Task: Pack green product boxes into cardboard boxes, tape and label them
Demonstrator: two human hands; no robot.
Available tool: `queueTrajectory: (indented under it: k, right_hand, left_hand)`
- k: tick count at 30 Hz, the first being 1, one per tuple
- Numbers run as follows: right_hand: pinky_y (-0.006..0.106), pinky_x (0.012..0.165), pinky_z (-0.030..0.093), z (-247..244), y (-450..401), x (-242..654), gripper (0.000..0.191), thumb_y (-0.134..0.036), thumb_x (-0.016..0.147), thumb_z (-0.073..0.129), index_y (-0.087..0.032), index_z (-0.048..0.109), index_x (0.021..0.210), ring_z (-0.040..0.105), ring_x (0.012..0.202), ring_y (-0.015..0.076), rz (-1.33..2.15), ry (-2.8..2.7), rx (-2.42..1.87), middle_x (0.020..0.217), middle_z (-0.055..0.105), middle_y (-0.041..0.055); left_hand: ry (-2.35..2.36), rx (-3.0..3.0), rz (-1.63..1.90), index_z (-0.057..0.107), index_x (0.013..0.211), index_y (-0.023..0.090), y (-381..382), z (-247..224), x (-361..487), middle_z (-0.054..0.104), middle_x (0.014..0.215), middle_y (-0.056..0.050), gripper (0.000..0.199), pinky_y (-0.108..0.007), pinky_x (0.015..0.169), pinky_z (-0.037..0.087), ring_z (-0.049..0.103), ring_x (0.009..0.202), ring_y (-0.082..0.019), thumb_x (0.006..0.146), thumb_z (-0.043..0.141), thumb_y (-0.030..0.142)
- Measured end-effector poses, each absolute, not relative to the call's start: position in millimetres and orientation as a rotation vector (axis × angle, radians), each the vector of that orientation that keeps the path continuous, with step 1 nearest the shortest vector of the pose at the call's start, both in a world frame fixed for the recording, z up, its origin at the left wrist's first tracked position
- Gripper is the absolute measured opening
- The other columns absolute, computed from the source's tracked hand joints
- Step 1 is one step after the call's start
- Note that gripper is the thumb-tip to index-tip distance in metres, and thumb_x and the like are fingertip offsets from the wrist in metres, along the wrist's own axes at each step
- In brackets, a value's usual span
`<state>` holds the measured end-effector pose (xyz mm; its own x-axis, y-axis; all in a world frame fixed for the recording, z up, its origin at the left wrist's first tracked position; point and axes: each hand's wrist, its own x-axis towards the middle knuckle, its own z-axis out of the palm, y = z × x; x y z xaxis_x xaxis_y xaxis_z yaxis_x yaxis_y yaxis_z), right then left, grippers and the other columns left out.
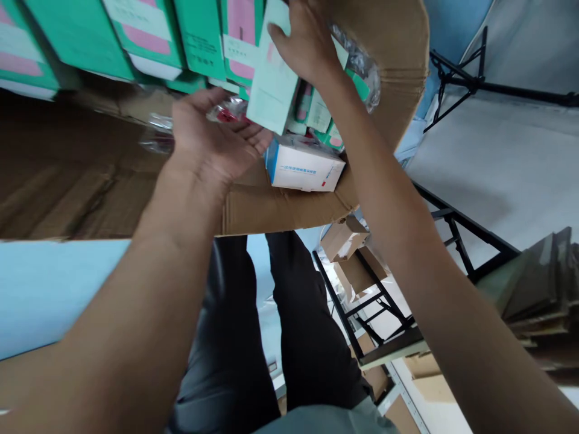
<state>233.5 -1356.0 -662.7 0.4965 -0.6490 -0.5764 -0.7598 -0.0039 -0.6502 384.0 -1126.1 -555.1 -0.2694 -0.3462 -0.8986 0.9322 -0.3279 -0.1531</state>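
Note:
My left hand (221, 135) is palm up with its fingers stretched out, and holds nothing I can see. Its fingertips lie by the lower end of a pale green box (274, 78) that leans at a slant. Over that box's upper right side is my right hand (310, 42), its thumb spread away; the other fingers are mostly cut off by the top edge. A white box with blue print (307, 170) sits just below, inside a large cardboard carton (289, 208). Smaller green boxes (319, 114) and clear plastic wrapping (362, 60) lie under my right forearm.
Several green and pink boxes (199, 42) stand in a row along the carton's far side. A clear plastic packet (158, 132) lies left of my left hand. Black folding-table legs (474, 84), open cardboard boxes (344, 238) and stacked flat cardboard (543, 289) are to the right.

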Motion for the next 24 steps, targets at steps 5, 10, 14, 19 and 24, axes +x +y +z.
queueTrajectory:
  k: [5, 10, 14, 19, 24]
  right_hand:
    - [0.046, 0.146, 0.035, -539.8, -1295.9, 234.9, 0.018, -0.023, 0.107, 0.086, -0.02, 0.069, 0.101, 0.049, 0.169, 0.0221, 0.237, 1.561, -1.697, 0.139, 0.081, 0.0066]
    - [0.045, 0.141, 0.045, -420.3, -1238.4, 243.1, 0.035, -0.028, 0.11, 0.081, -0.014, 0.068, 0.139, 0.061, 0.158, 0.028, 0.273, 1.613, -1.793, 0.148, 0.069, 0.015]
    - [0.049, 0.131, 0.055, -340.6, -1192.8, 250.3, 0.046, -0.042, 0.11, 0.076, -0.022, 0.065, 0.15, 0.065, 0.152, 0.0355, 0.077, 1.59, -1.911, 0.146, 0.07, 0.0165]
    - [0.055, 0.129, 0.054, -237.5, -1143.3, 266.3, 0.05, -0.031, 0.107, 0.071, -0.015, 0.064, 0.154, 0.067, 0.145, 0.0389, 0.075, 1.815, -1.897, 0.15, 0.07, 0.0215]
    - [0.055, 0.14, 0.041, -120.2, -1075.4, 264.6, 0.05, -0.025, 0.108, 0.066, -0.015, 0.066, 0.157, 0.061, 0.155, 0.0357, -0.003, 1.842, -1.909, 0.158, 0.068, 0.0198]
  left_hand:
    - [0.855, 1.203, -1.738, 0.065, 0.126, 0.016, -1093.6, -458.8, 406.3, 0.075, 0.128, -0.017, 0.036, -0.038, 0.113, 0.067, 0.075, 0.133, -0.025, 0.099, 0.061, 0.039]
    - [0.618, 1.329, -1.816, 0.069, 0.106, 0.026, -1054.0, -377.9, 417.9, 0.077, 0.102, -0.011, 0.026, -0.04, 0.091, 0.071, 0.08, 0.107, -0.028, 0.094, 0.068, 0.049]
    - [0.493, 1.378, -1.82, 0.067, 0.1, 0.027, -1034.2, -305.8, 421.1, 0.079, 0.099, -0.008, 0.016, -0.036, 0.082, 0.069, 0.08, 0.097, -0.025, 0.092, 0.073, 0.04]
    - [0.838, 1.381, -1.805, 0.071, 0.109, 0.02, -1017.0, -203.1, 425.8, 0.075, 0.097, -0.01, 0.012, -0.03, 0.078, 0.069, 0.077, 0.086, -0.021, 0.099, 0.066, 0.024]
    - [0.977, 1.393, -1.925, 0.068, 0.134, 0.012, -979.6, -123.0, 429.1, 0.075, 0.104, -0.015, 0.032, -0.033, 0.078, 0.072, 0.08, 0.092, -0.025, 0.108, 0.057, 0.026]
